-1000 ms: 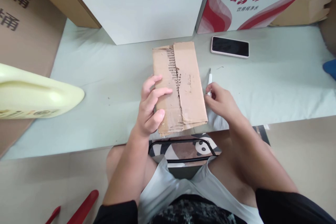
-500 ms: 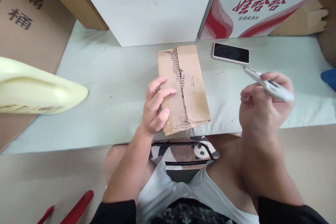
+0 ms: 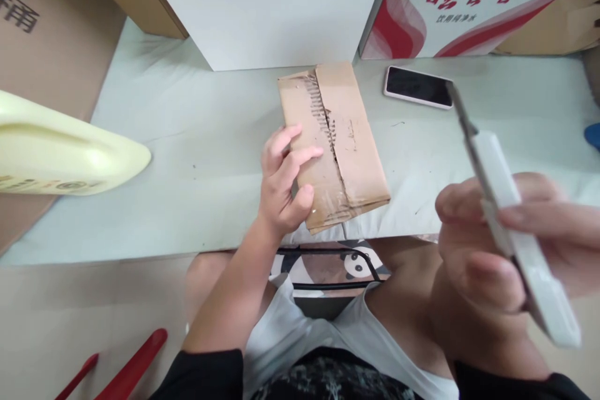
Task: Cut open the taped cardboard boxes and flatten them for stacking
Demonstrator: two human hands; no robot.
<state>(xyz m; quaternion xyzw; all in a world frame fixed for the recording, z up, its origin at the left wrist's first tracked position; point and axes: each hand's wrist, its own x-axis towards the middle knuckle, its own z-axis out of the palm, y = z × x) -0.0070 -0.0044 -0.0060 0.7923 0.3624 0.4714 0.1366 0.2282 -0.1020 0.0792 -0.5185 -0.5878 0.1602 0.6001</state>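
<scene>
A small brown cardboard box (image 3: 360,156) lies at a slant on the cloth-covered surface, with a torn, ridged seam running along its top. My left hand (image 3: 285,181) grips its left side, fingertips on the top and thumb near the front corner. Raised on the right and close to the camera, my right hand (image 3: 497,244) is closed around a white utility knife (image 3: 529,250). The knife's blade points up and away, apart from the box. Behind the blade tip lies a phone (image 3: 417,86) with a dark screen.
A white box (image 3: 281,12) and a red-and-white carton (image 3: 469,12) stand along the back. At the left are a pale yellow bottle (image 3: 70,150) and a large brown carton (image 3: 56,56). The green cloth (image 3: 210,200) ends just before my knees.
My right hand has come closer to the camera, and the knife has turned so its blade points more upward. The box has turned slightly under my left hand.
</scene>
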